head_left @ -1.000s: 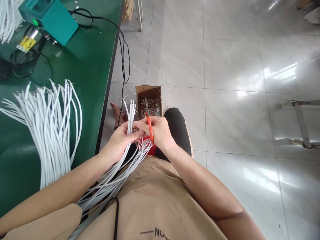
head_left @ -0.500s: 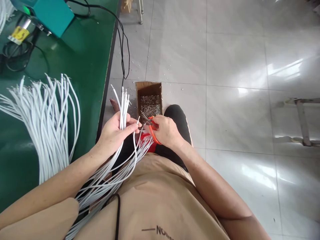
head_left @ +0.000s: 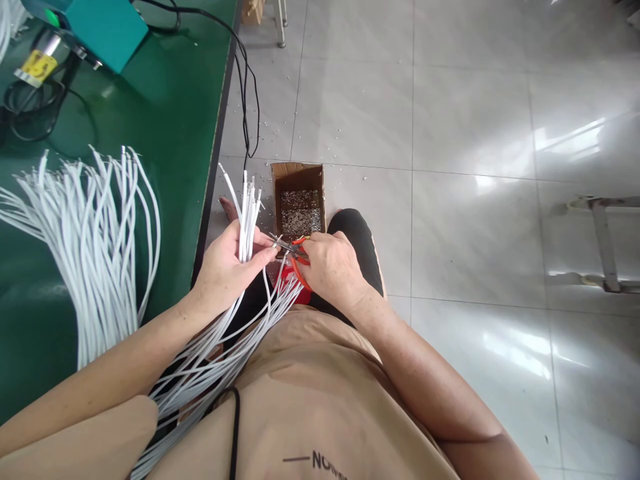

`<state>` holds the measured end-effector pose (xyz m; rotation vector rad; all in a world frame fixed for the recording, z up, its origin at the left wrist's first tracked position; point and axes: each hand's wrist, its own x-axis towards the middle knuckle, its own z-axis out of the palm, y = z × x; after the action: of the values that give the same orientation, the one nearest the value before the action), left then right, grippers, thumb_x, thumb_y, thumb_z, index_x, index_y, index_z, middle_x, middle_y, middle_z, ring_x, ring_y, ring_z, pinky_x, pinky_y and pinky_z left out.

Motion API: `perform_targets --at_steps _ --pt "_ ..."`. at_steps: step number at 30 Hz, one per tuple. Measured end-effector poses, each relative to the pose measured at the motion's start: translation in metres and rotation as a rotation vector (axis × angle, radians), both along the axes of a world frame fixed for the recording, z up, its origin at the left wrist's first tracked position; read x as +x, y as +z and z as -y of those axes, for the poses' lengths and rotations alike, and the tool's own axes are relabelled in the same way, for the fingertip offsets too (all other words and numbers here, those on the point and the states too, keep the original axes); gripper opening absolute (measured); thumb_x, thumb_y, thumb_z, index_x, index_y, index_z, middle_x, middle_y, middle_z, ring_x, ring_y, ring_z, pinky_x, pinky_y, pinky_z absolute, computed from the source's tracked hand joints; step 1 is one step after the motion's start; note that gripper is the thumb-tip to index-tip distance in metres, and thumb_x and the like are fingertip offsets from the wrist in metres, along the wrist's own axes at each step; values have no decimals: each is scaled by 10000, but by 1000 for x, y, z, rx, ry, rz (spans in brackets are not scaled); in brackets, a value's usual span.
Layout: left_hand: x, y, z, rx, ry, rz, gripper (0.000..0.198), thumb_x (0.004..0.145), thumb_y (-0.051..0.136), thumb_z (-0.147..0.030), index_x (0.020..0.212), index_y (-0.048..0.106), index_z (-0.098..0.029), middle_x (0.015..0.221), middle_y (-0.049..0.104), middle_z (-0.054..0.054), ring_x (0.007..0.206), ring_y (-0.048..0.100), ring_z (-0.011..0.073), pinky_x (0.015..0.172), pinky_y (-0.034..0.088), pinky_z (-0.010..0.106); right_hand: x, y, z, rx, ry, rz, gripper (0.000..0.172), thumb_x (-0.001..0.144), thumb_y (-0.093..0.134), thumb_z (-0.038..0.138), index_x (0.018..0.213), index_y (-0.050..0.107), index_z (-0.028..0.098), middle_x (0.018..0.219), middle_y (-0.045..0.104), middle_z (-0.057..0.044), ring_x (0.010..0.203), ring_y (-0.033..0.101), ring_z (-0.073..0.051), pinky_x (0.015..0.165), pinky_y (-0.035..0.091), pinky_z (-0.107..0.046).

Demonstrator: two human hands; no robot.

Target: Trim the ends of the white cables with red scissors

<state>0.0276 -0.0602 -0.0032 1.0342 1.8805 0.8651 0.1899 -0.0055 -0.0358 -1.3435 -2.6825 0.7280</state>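
Several white cables (head_left: pixel 246 230) stand in the grip of my left hand (head_left: pixel 227 263), their ends pointing up. Between its thumb and forefinger that hand pinches the tip of one more cable. My right hand (head_left: pixel 334 267) is closed around orange-handled pliers (head_left: pixel 300 260), and their thin metal jaws lie at that pinched tip. Whether the jaws touch or close on it is too small to tell. More loose white cables (head_left: pixel 215 370) run across my lap, with their free ends under my right hand.
On the green table (head_left: pixel 185 107) at left lies a thick bundle of white cables (head_left: pixel 105 253). Behind it stand a teal box-shaped device (head_left: pixel 107 33) and a black cord. A cardboard box (head_left: pixel 299 177) holding small scraps sits on the floor between my legs. Scraps dot the floor.
My right hand has brought the pliers left, so their jaws now reach the cable tip at my left fingers. My left hand stays nearly in place, still gripping the cables.
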Motion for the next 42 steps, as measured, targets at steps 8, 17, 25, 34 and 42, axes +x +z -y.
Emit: perform_targets --at_steps 8,17,25,34,42 --pt "-1 1 -1 -23 -3 153 214 727 717 -280 845 555 -207 822 690 8 724 667 171 762 507 317 3 -12 -1 -134 -66 -221 240 822 574 293 633 596 147 703 592 -23 604 459 -102 651 317 -290" --pt "-3 4 -2 -30 -63 -172 220 695 726 -340 825 597 -217 813 703 3 757 622 193 728 453 300 -15 4 0 -902 -480 -955 200 761 652 356 803 682 163 695 640 3 593 540 -98 564 435 -234" --pt "-4 -4 -1 -41 6 203 220 702 723 -276 808 540 -216 786 664 -14 700 630 163 714 476 299 -20 -2 5 -1105 -549 -1085 126 730 648 279 685 660 162 639 590 12 580 504 -87 560 426 -220" --pt "-10 -14 -1 -56 58 289 347 617 807 -270 835 547 -198 766 639 -30 742 609 145 777 465 301 -19 7 0 -1014 -642 -1063 248 742 689 400 675 655 165 557 485 45 529 448 -72 528 378 -216" --pt "-8 -14 -1 -72 89 418 323 632 794 -266 806 533 -188 764 633 -29 704 632 142 764 508 317 -22 -5 4 -914 -560 -990 182 752 648 339 789 688 165 720 662 0 634 576 -109 618 465 -237"
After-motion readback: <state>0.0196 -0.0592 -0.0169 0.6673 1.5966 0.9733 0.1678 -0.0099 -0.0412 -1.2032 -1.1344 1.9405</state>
